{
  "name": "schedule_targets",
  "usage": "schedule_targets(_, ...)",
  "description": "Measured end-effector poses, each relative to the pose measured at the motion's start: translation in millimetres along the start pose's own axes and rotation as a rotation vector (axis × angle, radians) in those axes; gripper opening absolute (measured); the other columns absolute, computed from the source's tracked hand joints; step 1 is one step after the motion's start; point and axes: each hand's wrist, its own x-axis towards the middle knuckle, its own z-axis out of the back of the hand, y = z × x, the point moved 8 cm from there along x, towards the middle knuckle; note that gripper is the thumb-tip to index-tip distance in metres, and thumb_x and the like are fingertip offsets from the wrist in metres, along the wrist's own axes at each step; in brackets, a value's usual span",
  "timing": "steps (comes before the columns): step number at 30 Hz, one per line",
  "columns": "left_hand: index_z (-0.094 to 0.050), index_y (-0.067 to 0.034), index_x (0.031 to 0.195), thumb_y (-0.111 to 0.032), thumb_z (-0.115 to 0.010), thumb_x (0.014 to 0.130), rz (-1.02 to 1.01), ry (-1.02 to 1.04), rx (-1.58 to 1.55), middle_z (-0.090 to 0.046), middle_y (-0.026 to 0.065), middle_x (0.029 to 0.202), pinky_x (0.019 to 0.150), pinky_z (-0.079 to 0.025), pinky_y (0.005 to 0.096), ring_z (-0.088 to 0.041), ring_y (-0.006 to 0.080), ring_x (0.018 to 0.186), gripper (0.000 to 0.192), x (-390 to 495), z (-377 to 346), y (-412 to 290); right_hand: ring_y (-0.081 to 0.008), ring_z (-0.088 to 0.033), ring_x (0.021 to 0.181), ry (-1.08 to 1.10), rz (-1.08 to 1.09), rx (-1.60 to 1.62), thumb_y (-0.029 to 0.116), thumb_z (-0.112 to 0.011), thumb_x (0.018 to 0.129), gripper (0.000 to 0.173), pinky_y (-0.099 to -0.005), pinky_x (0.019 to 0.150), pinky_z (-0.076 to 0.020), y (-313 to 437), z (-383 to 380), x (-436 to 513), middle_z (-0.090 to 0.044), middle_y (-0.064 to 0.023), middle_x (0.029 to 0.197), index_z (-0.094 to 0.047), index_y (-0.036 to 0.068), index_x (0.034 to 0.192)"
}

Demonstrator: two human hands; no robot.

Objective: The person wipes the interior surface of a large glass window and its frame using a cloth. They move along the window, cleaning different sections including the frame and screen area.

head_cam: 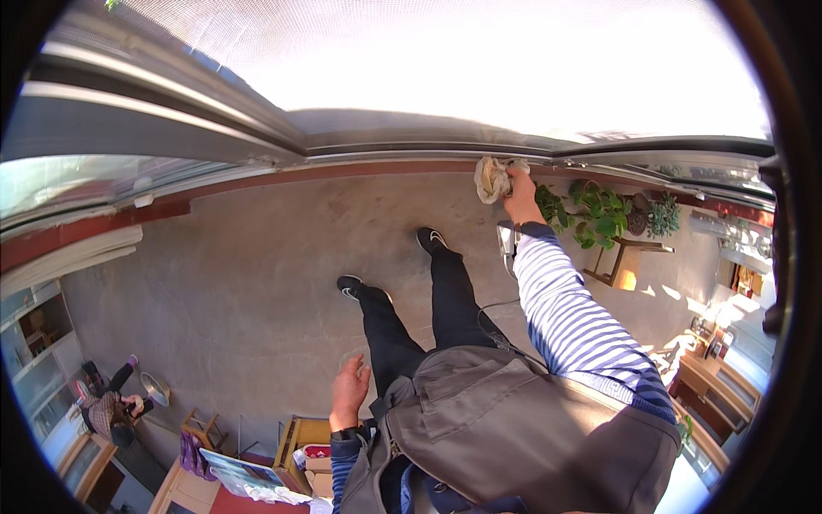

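My right hand (523, 199) reaches forward and grips a crumpled, pale cloth (492, 180). The cloth is at the lower rail of the window frame (424, 153), just above a dark red strip (359, 169) at the base. Whether it presses on the rail, I cannot tell. My left hand (350, 389) hangs low beside my left leg, empty, with its fingers loosely apart. Bright light washes out the mesh screen (212, 29) beyond the frame. A metal window sash (160, 119) stands at the left.
Potted plants (600, 215) and a wooden stool (621, 265) stand right of my right arm. A rolled pale mat or fabric (83, 254) lies at left. Behind me are a wooden cabinet (295, 437) and a seated person (112, 411) near a metal basin (155, 389). Concrete floor (244, 289) spreads below.
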Motion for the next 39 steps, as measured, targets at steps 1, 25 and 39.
schedule_targets(1,-0.066,-0.009,0.132,-0.024,-0.069,0.098,-0.011,-0.014,-0.005,-0.075,0.0212,0.118,0.091,-0.058,0.0455,-0.073,0.0373,0.11,0.038,-2,-2,0,-0.0297,-0.071,0.102,-0.03,-0.338,0.372,0.011,-0.073,0.086,0.031,-0.0439,0.084,-0.0562,-13,-21,12,-0.073,-0.0127,0.112,-0.071,0.002,0.116)
schedule_targets(25,-0.064,-0.01,0.134,-0.023,-0.071,0.096,0.171,-0.162,-0.255,-0.073,0.0224,0.12,0.093,-0.057,0.0472,-0.07,0.0398,0.112,0.041,-46,45,137,-0.0266,-0.07,0.09,0.646,-0.621,0.715,0.023,-0.07,0.092,0.018,-0.0492,0.076,-0.0577,199,-388,-143,-0.071,-0.0067,0.101,-0.067,0.012,0.106)
schedule_targets(39,-0.066,-0.01,0.132,-0.026,-0.07,0.095,0.152,-0.262,-0.228,-0.074,0.0204,0.119,0.093,-0.057,0.0479,-0.07,0.0388,0.111,0.041,-41,147,223,-0.0331,-0.073,0.105,0.557,-0.622,0.771,0.019,-0.063,0.094,0.031,-0.0555,0.087,-0.0594,223,-361,-179,-0.074,-0.0124,0.118,-0.065,0.007,0.122)
